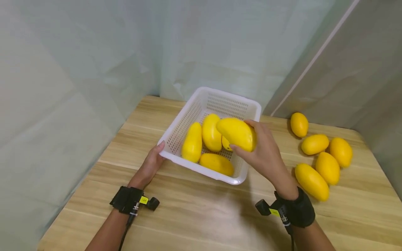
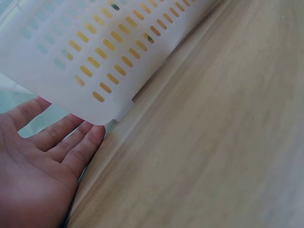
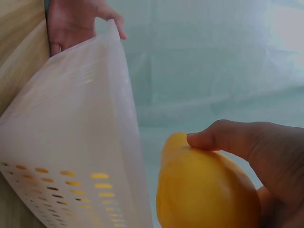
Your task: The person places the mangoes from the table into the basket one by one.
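Observation:
A white perforated plastic basket [image 1: 188, 164] stands on the wooden table with several yellow mangoes inside, among them a long mango [image 1: 192, 142] on the left and a mango [image 1: 216, 164] lying along the near side. My right hand [image 1: 265, 150] grips another mango [image 1: 237, 132] over the basket's right part, thumb on the near side. Below it, one mango in the basket is partly hidden. At the basket's near left corner, my left hand [image 1: 150, 164] holds the rim, its thumb over the edge and its fingers [image 2: 80, 147] against the outside.
Several more mangoes lie on the table right of the basket, including a single mango [image 1: 299, 124] at the back and a larger mango [image 1: 312, 182] nearest me. Pale sheeting [image 1: 220, 45] hangs behind the wooden table [image 1: 201, 216]. Each wrist wears a black strap with a camera and cable.

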Tool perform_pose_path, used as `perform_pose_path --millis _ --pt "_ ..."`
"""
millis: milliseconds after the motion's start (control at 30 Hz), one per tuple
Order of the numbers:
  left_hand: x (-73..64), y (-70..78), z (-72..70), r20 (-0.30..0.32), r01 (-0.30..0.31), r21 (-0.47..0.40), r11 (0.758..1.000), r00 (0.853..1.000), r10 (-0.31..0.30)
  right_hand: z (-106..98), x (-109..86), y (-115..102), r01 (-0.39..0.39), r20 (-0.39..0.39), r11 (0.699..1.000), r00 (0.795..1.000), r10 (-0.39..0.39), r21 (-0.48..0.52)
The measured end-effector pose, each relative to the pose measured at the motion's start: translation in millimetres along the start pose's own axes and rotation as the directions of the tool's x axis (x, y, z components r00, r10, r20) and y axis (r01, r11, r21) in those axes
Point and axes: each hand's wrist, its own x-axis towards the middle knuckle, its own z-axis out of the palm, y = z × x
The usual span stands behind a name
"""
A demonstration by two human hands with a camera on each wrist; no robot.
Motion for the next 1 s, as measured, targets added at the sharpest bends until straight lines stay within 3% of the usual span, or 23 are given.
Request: perform_pose_path --millis 333,633,800,1000 --pt "-4.6 -7.1 4.3 0.01 0.009 0.008 1.0 1.0 -0.009 19.2 21.6 8.5 -0.02 0.011 1.0 1.0 0.02 0.006" --pt "-4.4 -6.2 4.6 0.012 -0.023 0.025 0.999 1.0 0.022 27.7 46.7 22.2 -0.031 0.026 0.999 0.999 0.03 0.029" --pt "-1.2 -2.6 0.9 0.016 -0.051 0.05 0.997 0.999 0.05 27.5 68.8 30.1 -0.004 0.131 0.999 0.991 -0.002 0.047" --pt "-0.6 2.3 -1.4 0.003 -0.048 0.018 0.999 0.999 0.047 26.4 95.1 34.4 0.019 0.264 1.0 0.964 -0.02 0.005"
